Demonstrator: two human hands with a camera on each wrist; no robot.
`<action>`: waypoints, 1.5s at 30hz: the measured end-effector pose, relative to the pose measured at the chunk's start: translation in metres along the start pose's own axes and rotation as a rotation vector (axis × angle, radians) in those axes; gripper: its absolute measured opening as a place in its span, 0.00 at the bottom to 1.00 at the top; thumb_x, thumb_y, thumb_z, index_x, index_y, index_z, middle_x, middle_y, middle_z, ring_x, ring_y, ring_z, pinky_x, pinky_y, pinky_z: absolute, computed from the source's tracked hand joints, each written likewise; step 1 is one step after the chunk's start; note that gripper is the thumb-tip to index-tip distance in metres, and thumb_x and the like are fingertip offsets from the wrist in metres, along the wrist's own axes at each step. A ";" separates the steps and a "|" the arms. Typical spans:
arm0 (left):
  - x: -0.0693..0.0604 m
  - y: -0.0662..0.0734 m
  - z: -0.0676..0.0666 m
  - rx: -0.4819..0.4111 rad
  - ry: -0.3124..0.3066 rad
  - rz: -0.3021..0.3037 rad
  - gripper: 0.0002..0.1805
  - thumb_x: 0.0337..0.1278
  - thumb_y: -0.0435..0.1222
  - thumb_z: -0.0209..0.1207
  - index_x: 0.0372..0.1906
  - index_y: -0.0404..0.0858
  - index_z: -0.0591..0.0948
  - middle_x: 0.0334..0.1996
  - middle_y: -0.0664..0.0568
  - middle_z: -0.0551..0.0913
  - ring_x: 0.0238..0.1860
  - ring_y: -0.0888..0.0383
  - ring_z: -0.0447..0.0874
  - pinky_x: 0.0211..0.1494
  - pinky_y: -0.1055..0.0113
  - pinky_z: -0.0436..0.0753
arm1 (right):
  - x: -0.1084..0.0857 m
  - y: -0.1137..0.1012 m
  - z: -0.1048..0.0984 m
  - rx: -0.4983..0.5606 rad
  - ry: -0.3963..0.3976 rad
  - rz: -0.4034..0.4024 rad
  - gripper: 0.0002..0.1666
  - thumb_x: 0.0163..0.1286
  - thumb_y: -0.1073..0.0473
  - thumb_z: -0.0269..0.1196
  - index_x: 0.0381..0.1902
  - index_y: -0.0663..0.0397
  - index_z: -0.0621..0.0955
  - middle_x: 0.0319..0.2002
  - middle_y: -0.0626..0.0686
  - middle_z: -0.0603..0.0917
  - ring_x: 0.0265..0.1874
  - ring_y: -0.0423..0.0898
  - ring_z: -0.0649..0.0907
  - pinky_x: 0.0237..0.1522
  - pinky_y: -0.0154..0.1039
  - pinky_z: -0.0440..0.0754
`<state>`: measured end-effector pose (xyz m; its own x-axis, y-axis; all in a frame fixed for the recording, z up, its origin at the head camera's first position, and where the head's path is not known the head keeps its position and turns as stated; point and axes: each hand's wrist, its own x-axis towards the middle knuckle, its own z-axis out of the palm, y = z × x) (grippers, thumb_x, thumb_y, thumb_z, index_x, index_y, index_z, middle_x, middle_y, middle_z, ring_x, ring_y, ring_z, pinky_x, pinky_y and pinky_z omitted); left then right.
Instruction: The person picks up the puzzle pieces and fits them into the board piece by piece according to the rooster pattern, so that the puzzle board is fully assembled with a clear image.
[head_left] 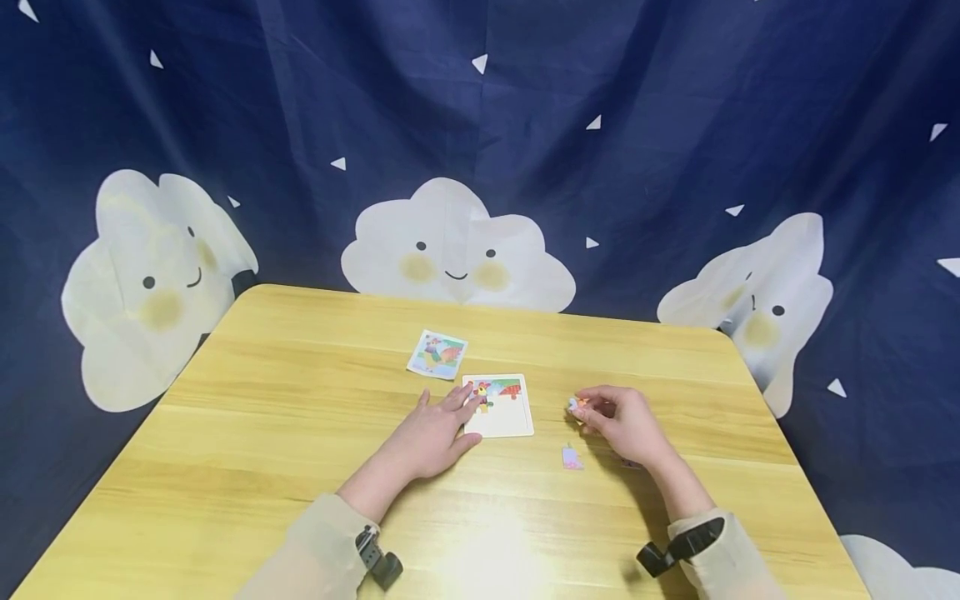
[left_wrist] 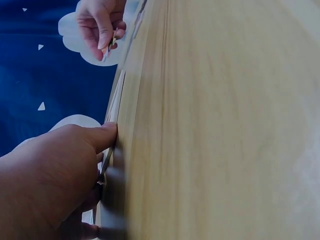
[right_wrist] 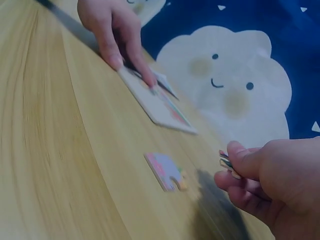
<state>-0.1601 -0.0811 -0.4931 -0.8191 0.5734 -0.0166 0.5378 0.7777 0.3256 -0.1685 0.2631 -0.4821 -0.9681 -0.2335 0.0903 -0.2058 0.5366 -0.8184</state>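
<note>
My left hand [head_left: 435, 437] rests at the left edge of a white puzzle tray [head_left: 512, 423], fingers extended over its corner. Along the tray's top and left, several joined pieces show a colourful picture; its lower right is bare white. Right of the tray, my right hand [head_left: 628, 423] pinches a small jigsaw puzzle piece [head_left: 576, 403] between thumb and fingers, just above the table. In the right wrist view the held puzzle piece [right_wrist: 229, 165] is seen mostly edge-on. A lilac and pink puzzle piece [right_wrist: 161, 170] lies on the table between the tray and that hand.
Behind the tray lies a square picture card [head_left: 438, 355] with a colourful print. Another puzzle piece [head_left: 630, 463] is partly hidden under my right wrist. The wooden table [head_left: 300, 392] ends at a dark blue curtain [head_left: 285, 100] with cloud prints.
</note>
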 end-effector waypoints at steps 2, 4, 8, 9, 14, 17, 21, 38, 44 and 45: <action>0.000 0.000 0.000 -0.003 -0.002 0.001 0.36 0.81 0.54 0.52 0.82 0.39 0.67 0.82 0.45 0.60 0.81 0.47 0.57 0.77 0.29 0.55 | 0.002 -0.003 0.005 0.032 -0.012 0.002 0.15 0.72 0.68 0.71 0.54 0.68 0.86 0.34 0.55 0.89 0.27 0.49 0.89 0.31 0.41 0.89; 0.000 -0.001 0.000 -0.008 0.000 0.003 0.36 0.81 0.54 0.53 0.81 0.39 0.67 0.82 0.44 0.60 0.81 0.46 0.58 0.77 0.29 0.55 | 0.004 -0.007 0.009 0.045 -0.019 -0.006 0.14 0.73 0.68 0.69 0.54 0.68 0.87 0.36 0.55 0.90 0.29 0.49 0.89 0.32 0.40 0.89; 0.000 0.000 0.000 -0.007 0.000 0.003 0.36 0.81 0.54 0.53 0.82 0.40 0.67 0.82 0.45 0.59 0.81 0.47 0.57 0.77 0.29 0.55 | 0.009 -0.012 0.018 0.041 -0.014 -0.024 0.08 0.74 0.67 0.69 0.48 0.63 0.88 0.36 0.53 0.90 0.30 0.48 0.87 0.31 0.37 0.86; 0.000 0.000 0.000 -0.008 0.001 0.003 0.36 0.81 0.54 0.52 0.82 0.40 0.67 0.82 0.45 0.59 0.81 0.47 0.57 0.77 0.29 0.55 | 0.010 -0.013 0.020 0.048 -0.009 -0.028 0.06 0.73 0.67 0.69 0.46 0.62 0.88 0.35 0.53 0.89 0.29 0.49 0.87 0.30 0.37 0.85; -0.001 0.001 0.000 -0.009 0.001 -0.003 0.36 0.81 0.54 0.52 0.82 0.39 0.67 0.82 0.45 0.60 0.82 0.47 0.57 0.77 0.29 0.55 | 0.014 -0.017 0.029 0.157 -0.011 -0.012 0.04 0.72 0.67 0.70 0.43 0.63 0.88 0.32 0.57 0.89 0.22 0.51 0.86 0.23 0.39 0.86; -0.001 0.001 0.000 -0.003 -0.001 -0.014 0.36 0.81 0.54 0.52 0.82 0.39 0.67 0.82 0.45 0.60 0.82 0.47 0.57 0.77 0.30 0.55 | 0.016 -0.019 0.034 0.217 -0.029 -0.001 0.07 0.74 0.68 0.69 0.46 0.67 0.88 0.32 0.60 0.89 0.21 0.52 0.87 0.24 0.42 0.88; 0.000 0.001 0.001 0.002 -0.001 -0.022 0.36 0.81 0.55 0.52 0.82 0.40 0.66 0.83 0.46 0.59 0.82 0.48 0.57 0.78 0.31 0.55 | 0.018 -0.022 0.038 0.271 -0.063 -0.007 0.13 0.74 0.70 0.67 0.52 0.74 0.86 0.35 0.64 0.89 0.25 0.54 0.89 0.29 0.45 0.90; -0.001 0.001 0.002 0.023 0.006 -0.013 0.36 0.81 0.56 0.51 0.82 0.40 0.67 0.82 0.46 0.60 0.81 0.48 0.58 0.78 0.31 0.56 | 0.019 -0.027 0.046 0.126 -0.120 -0.037 0.23 0.69 0.70 0.72 0.61 0.67 0.85 0.39 0.53 0.90 0.33 0.49 0.86 0.31 0.35 0.82; -0.001 0.001 0.001 0.019 0.007 -0.011 0.36 0.81 0.55 0.51 0.82 0.40 0.67 0.82 0.46 0.61 0.81 0.48 0.58 0.77 0.31 0.57 | 0.019 -0.027 0.048 0.093 -0.088 -0.063 0.20 0.69 0.69 0.72 0.59 0.63 0.87 0.37 0.50 0.90 0.30 0.47 0.83 0.28 0.35 0.80; -0.001 0.001 0.001 0.018 0.007 -0.010 0.36 0.81 0.56 0.51 0.82 0.40 0.67 0.82 0.46 0.61 0.81 0.48 0.58 0.77 0.31 0.57 | 0.020 -0.027 0.049 0.088 -0.084 -0.071 0.20 0.69 0.69 0.72 0.58 0.62 0.87 0.37 0.50 0.90 0.30 0.47 0.83 0.28 0.35 0.80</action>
<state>-0.1587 -0.0810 -0.4941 -0.8261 0.5634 -0.0129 0.5328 0.7882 0.3081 -0.1749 0.2043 -0.4861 -0.9355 -0.3376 0.1045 -0.2563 0.4444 -0.8584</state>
